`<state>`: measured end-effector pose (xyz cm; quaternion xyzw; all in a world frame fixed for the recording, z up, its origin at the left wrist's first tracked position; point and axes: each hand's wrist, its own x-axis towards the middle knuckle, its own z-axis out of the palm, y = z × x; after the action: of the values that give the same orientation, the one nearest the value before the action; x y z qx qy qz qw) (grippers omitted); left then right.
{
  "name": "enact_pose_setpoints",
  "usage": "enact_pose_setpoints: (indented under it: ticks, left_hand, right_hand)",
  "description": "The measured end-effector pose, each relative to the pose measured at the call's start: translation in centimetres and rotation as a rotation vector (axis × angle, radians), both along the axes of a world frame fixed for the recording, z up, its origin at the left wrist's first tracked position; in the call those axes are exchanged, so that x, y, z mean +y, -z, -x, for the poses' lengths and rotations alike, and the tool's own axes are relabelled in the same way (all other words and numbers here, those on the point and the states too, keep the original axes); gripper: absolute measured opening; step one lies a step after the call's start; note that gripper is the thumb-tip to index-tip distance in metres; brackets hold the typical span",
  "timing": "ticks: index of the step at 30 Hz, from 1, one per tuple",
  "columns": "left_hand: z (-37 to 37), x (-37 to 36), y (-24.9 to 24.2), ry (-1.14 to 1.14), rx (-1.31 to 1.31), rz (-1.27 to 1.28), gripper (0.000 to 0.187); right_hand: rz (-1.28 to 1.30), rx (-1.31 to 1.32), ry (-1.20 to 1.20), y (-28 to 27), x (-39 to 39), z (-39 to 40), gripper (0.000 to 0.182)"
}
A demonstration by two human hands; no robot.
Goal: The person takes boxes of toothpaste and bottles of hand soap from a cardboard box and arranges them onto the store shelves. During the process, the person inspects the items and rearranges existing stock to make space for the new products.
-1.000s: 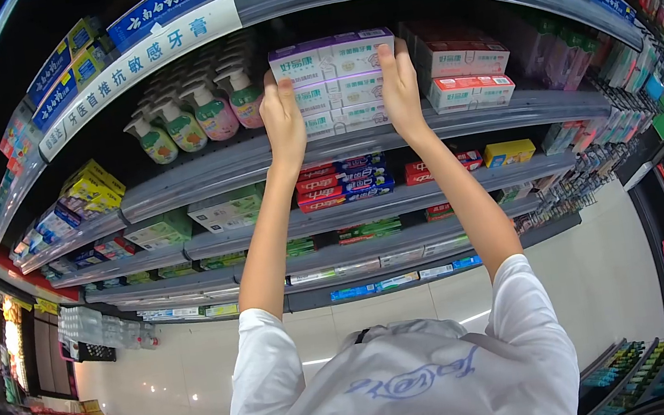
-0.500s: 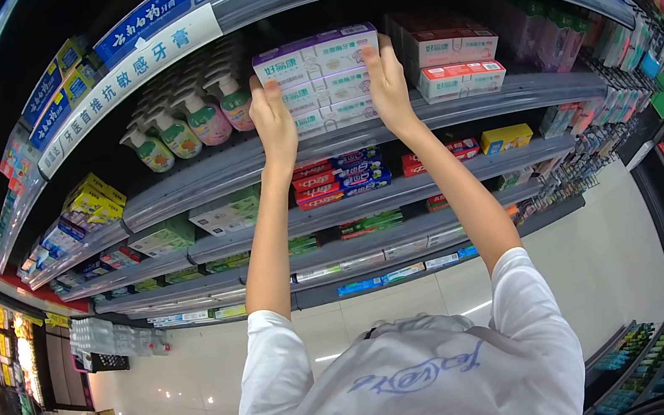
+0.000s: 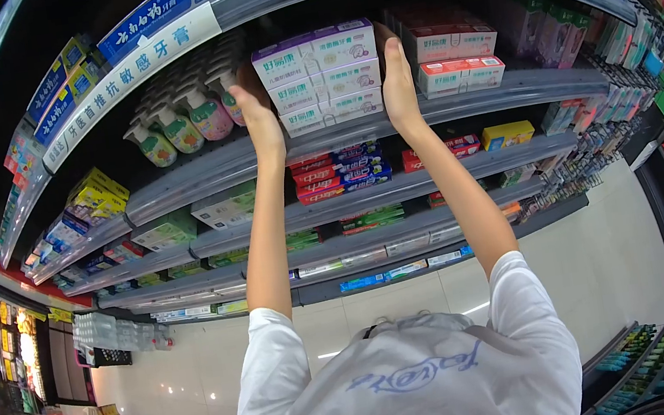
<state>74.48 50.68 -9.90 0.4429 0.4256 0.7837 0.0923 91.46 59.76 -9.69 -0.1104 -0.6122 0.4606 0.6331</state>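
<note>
Between left hand [image 3: 260,126] and right hand [image 3: 400,89] — stacked boxes [image 3: 325,83].

White toothpaste boxes [image 3: 322,79], green lettering, purple on top, closed. Three layers visible, stacked flat and upright at the shelf's [image 3: 503,97] front edge, long printed sides facing out.

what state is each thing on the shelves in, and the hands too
white-and-purple toothpaste boxes: closed, stacked three high
left hand: open, beside the stack, contact unclear
right hand: open, upright along the stack's other side
pump bottles: upright, in rows
yellow box: closed, lying flat
</note>
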Motion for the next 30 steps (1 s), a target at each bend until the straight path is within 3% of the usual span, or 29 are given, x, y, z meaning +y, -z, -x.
enact_pose_setpoints:
  ticks: [1,4,10,25,28,30]
  left_hand:
    - [-0.5,-0.4,-0.4,0.059,-0.131,-0.062,0.073]
    - [-1.2,-1.2,-0.1,0.19,-0.183,0.016,0.075]
    - [-3.0,-1.3,-0.3,0.056,-0.133,0.147,0.076]
    - [-2.5,-1.6,-0.2,0.126,-0.144,0.16,0.072]
    - [-2.5,-2.0,-0.3,0.207,-0.153,0.12,0.07]
    - [-1.7,-1.9,0.7,0.085,-0.079,-0.019,0.065]
  right_hand:
    - [0.062,-0.018,-0.014,0.2,0.1,-0.2,0.064]
    - [0.175,-0.13,-0.057,-0.4,-2.2,-0.7,0.065]
    - [0.173,-0.178,-0.072,-0.6,-3.1,-0.7,0.058]
    - [0.124,-0.232,-0.158,-0.1,-2.4,-0.7,0.062]
    - [0.11,-0.193,-0.152,0.2,-2.1,-0.8,0.062]
    - [0.106,-0.098,-0.122,-0.2,-2.7,-1.4,0.06]
